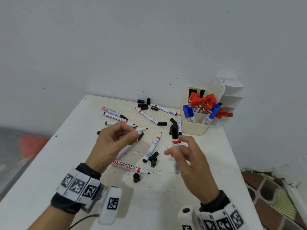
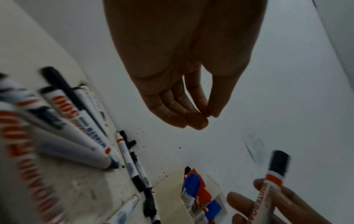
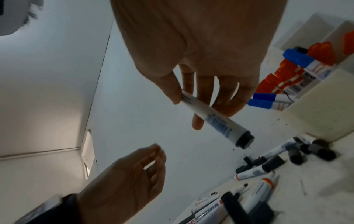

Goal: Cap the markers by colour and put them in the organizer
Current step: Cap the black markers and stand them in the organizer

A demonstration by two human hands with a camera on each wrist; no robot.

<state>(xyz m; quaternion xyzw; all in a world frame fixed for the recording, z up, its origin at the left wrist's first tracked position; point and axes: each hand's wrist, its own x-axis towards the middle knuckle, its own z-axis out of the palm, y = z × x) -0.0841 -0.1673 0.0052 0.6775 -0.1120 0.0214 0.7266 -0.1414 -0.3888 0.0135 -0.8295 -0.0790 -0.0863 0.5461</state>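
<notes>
My right hand (image 1: pixel 176 150) pinches a white marker (image 1: pixel 175 135) with a black cap, holding it upright above the table; the right wrist view shows thumb and fingers around its barrel (image 3: pixel 214 118). My left hand (image 1: pixel 132 135) hovers to its left with fingers loosely curled, thumb touching the fingertips (image 2: pixel 206 115), nothing between them. Several uncapped markers (image 1: pixel 152 149) and loose black caps (image 1: pixel 143 104) lie scattered on the white table (image 1: pixel 49 171). The cream organizer (image 1: pixel 194 128) at the back right holds red, blue and black capped markers.
A white tiered shelf (image 1: pixel 232 90) stands behind the organizer against the wall. The table's right edge drops to a tiled floor (image 1: pixel 269 196). A blurred red object (image 1: pixel 33 143) lies beyond the left edge. One black cap (image 1: pixel 136 177) stands near the front.
</notes>
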